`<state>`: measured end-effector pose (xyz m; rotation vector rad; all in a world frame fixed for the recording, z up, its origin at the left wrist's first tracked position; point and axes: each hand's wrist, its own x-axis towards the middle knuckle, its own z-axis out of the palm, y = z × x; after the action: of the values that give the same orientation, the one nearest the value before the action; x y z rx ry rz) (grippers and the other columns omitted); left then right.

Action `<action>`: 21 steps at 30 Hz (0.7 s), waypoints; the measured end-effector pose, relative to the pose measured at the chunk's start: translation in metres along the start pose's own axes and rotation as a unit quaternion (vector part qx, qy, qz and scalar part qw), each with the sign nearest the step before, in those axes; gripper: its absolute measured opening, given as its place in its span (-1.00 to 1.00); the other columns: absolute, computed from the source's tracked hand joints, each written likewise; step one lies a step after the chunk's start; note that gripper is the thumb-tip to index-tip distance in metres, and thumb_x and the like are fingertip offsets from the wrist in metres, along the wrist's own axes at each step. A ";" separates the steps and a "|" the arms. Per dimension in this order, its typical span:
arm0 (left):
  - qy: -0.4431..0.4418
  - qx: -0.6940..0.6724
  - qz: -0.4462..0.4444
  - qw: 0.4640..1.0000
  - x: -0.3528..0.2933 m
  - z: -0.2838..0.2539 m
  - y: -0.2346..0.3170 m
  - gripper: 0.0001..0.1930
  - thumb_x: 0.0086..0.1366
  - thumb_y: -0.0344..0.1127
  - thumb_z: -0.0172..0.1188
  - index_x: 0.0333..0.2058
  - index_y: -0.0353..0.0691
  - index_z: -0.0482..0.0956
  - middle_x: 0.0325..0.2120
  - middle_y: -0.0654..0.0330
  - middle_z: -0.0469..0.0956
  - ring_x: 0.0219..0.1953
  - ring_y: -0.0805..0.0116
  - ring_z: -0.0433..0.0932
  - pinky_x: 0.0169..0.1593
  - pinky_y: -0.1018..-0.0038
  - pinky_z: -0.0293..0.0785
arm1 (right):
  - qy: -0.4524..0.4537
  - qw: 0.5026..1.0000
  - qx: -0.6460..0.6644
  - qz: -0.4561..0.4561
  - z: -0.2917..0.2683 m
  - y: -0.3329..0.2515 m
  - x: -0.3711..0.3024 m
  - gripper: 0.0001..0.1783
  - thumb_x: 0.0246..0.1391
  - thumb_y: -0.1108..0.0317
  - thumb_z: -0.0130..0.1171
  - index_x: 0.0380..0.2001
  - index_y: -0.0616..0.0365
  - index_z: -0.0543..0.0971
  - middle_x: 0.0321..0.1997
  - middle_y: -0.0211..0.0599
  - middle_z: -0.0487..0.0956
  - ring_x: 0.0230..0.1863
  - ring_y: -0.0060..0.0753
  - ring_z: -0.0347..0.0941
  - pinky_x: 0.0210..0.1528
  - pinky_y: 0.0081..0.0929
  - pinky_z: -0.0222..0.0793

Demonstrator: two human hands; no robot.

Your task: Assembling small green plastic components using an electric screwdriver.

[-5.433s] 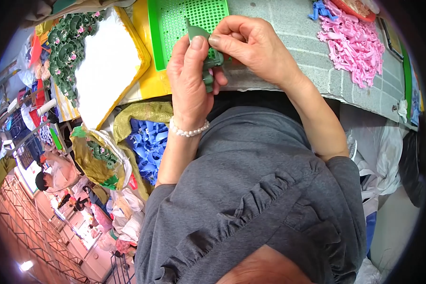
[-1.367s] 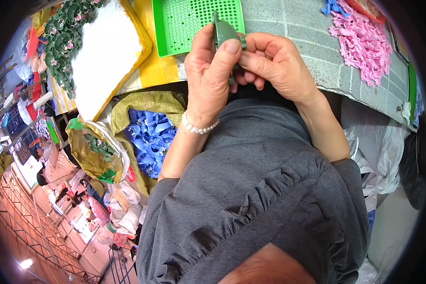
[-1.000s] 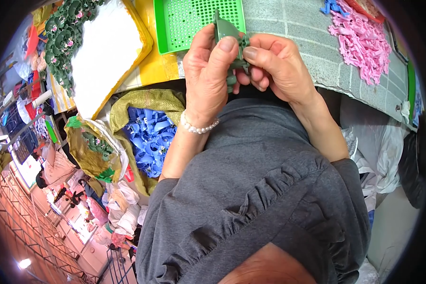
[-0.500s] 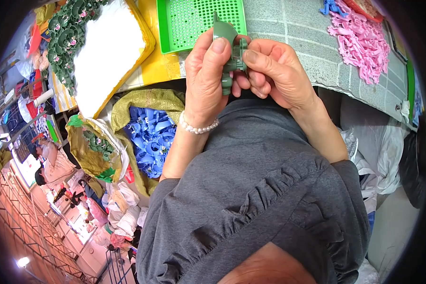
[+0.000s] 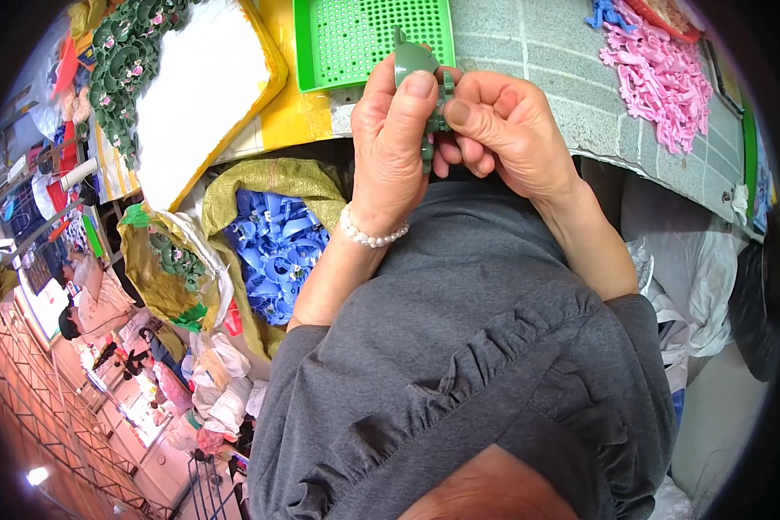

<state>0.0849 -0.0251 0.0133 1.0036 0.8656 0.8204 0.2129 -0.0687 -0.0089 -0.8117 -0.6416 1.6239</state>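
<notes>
Between my hands is a dark green plastic toy part (image 5: 415, 61), with a smooth rounded top and a ridged piece along its right side. My left hand (image 5: 394, 130) grips it from the left, thumb pressed on its face; a bracelet of white beads circles that wrist. My right hand (image 5: 498, 130) pinches the ridged right side between thumb and fingers. Fingers hide much of the lower portion. Just beyond my left hand lies a green perforated tray (image 5: 364, 43).
Pink plastic parts (image 5: 659, 82) are heaped on the grey table (image 5: 563, 69) at right. Green parts (image 5: 121, 69) line a white sheet (image 5: 201, 95) at left. Below, an olive woven sack (image 5: 260, 178) holds blue parts (image 5: 277, 251); another sack (image 5: 139, 260) holds green ones. A person (image 5: 100, 299) is farther left.
My left hand has shifted slightly right and turned, so its fingers and thumb cover more of the green part. My right hand keeps its pinch almost in place.
</notes>
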 end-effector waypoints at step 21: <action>-0.033 -0.011 -0.028 0.999 0.001 -0.009 -0.001 -0.56 0.23 -0.06 0.06 -0.10 -0.33 0.36 -0.46 0.22 0.48 -0.72 0.60 0.38 -0.74 0.74 0.23 | 0.038 0.998 0.045 -0.020 -0.001 0.008 0.000 -0.80 0.04 0.34 0.13 -0.57 0.22 0.50 -0.73 -0.46 0.42 -0.75 -0.78 0.26 -0.72 -0.85 0.12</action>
<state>0.0772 -0.0209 0.0095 0.9781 0.8233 0.7447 0.2090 -0.0702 -0.0152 -0.7860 -0.5236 1.5675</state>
